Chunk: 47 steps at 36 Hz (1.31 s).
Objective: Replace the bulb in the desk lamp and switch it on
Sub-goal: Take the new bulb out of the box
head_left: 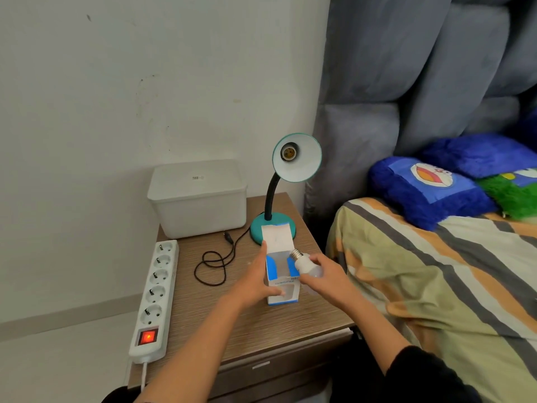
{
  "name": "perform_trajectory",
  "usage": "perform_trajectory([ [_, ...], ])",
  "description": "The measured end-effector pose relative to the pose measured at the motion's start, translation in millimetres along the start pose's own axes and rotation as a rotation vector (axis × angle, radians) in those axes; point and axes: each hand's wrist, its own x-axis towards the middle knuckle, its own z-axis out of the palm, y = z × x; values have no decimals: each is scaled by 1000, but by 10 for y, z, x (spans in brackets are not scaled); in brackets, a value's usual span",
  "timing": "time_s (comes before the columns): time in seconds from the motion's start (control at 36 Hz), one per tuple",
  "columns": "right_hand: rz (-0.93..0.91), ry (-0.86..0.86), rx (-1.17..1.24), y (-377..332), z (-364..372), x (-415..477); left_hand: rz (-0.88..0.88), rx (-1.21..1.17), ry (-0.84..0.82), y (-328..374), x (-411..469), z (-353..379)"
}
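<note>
A teal desk lamp [296,158] stands at the back of the wooden nightstand [241,324], its shade tilted toward me with a bare socket [288,151] inside. Its black cord and plug [229,237] lie loose on the tabletop. In front of the lamp base stands a white and blue bulb box [280,282], its top flap open. My left hand [258,283] grips the box's left side. A white bulb [306,267], screw base pointing up and left, is in my right hand [325,276] just right of the box opening.
A white power strip [154,298] with a lit red switch lies along the nightstand's left edge. A white lidded bin [199,199] sits at the back left against the wall. A bed with a striped sheet [436,280] and blue pillows is close on the right.
</note>
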Motion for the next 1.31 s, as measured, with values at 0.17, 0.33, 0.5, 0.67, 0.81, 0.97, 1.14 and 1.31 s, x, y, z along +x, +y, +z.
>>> perform_trajectory([
  [0.17,110,108,103,62,100,49,19,-16,-20,5,3,-11],
  [0.33,207,185,189,95,36,194,51,-86,-34,-8,-41,-33],
  [0.5,286,283,346,18,-36,413,89,-136,-9,-79,-22,-16],
  [0.67,234,259,350,-168,-48,577,94,-180,0,-166,13,18],
  [0.81,194,94,195,-188,-27,552,57,-130,13,-183,-18,5],
  [0.97,126,55,85,-100,17,410,58,-66,102,-187,-70,81],
  [1.14,56,77,30,-84,50,301,123,11,185,-168,-172,178],
  [1.31,49,112,0,-72,89,237,65,-153,166,-95,-227,200],
])
